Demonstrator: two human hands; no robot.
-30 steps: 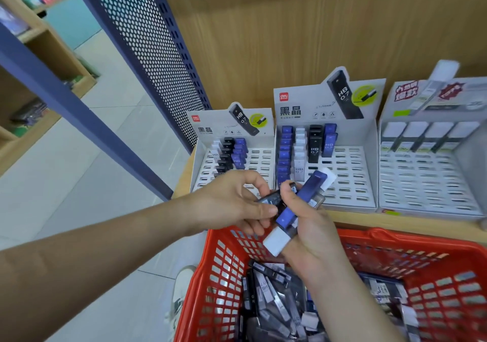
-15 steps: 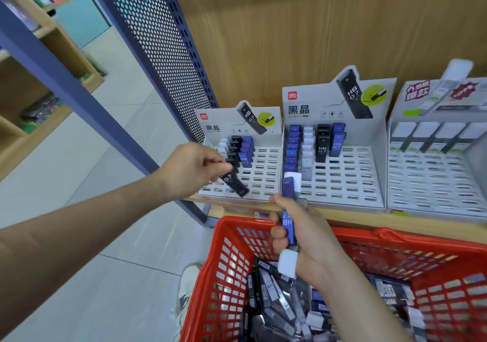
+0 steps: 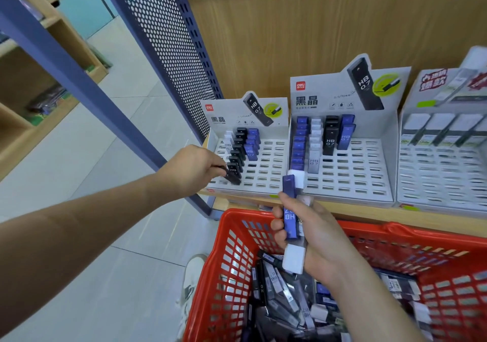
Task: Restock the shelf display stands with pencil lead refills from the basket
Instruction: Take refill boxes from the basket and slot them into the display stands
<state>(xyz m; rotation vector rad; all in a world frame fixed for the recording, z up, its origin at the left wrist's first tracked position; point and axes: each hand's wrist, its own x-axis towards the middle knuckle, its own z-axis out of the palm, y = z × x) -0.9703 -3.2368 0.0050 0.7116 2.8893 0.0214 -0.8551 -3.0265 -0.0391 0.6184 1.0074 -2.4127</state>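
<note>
Red plastic basket [image 3: 434, 239], glossy; above it matt card stands [image 3: 390, 183] on wood-grain shelf [image 3: 369, 215]; perforated blue metal panel [image 3: 168, 38].

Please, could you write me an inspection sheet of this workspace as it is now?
Surface: wooden shelf carries three display stands, mostly empty slots.
Job's things: red basket holds many loose refills.
Clutter: nothing seen.
Hands: left hand pinches a black refill at the left stand; right hand grips a blue refill and a white-capped one above the basket.
Cables: nothing seen.
Surroundings: blue perforated panel, tiled floor, a shoe.
</note>
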